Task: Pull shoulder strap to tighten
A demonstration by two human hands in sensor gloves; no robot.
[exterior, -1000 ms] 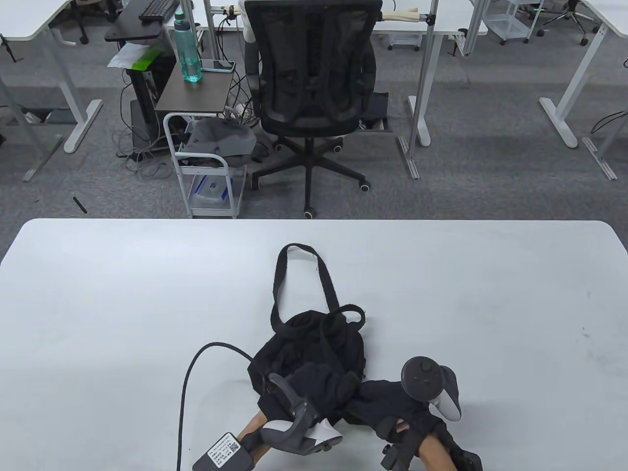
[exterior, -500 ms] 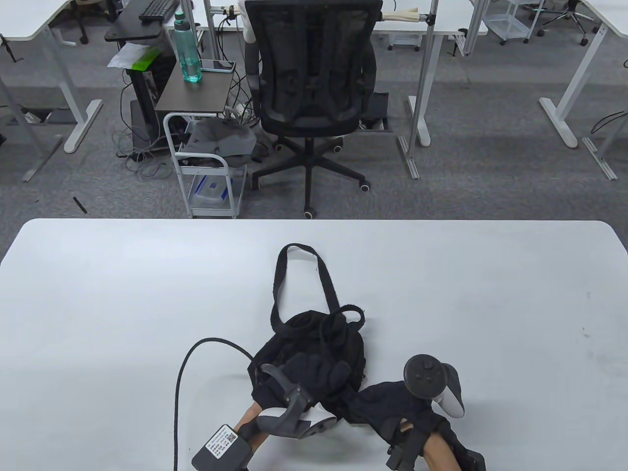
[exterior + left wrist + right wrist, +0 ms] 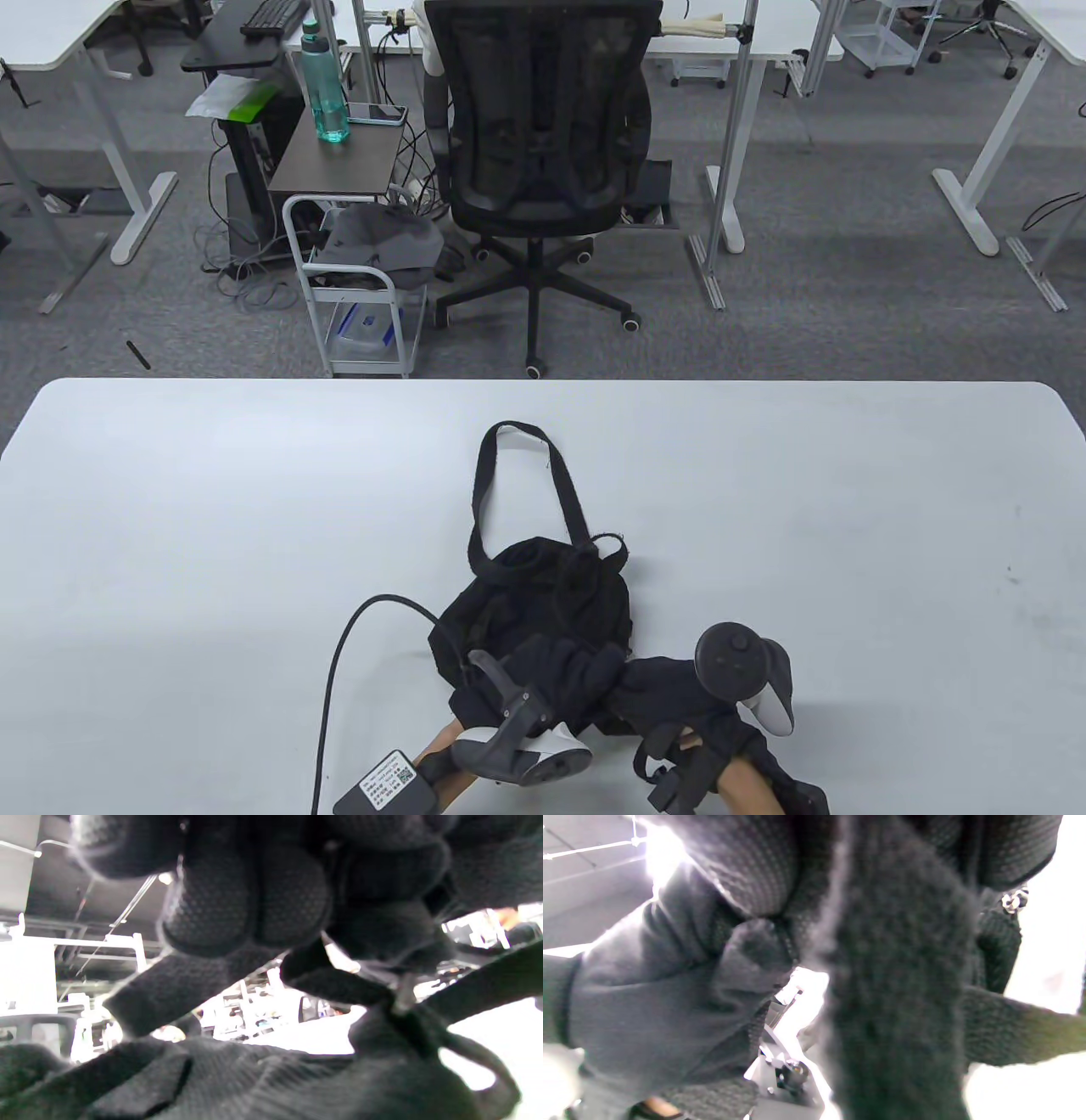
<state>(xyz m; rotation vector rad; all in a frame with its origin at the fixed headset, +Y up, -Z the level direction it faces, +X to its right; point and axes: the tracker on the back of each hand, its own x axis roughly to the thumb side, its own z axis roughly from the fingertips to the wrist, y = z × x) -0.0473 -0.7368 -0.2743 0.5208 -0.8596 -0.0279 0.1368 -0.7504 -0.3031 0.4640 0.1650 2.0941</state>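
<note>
A black bag (image 3: pixel 543 594) lies crumpled at the near middle of the white table (image 3: pixel 212 509), its long shoulder strap (image 3: pixel 488 492) looping away toward the far side. The left hand (image 3: pixel 564 671) rests on the near part of the bag, fingers (image 3: pixel 250 899) curled into the fabric in a closed grip on the bag. Just right of it, touching, the right hand (image 3: pixel 670 688) is bunched in dark cloth; its grip I cannot tell. A black cable (image 3: pixel 339 671) curves across the table on the left.
</note>
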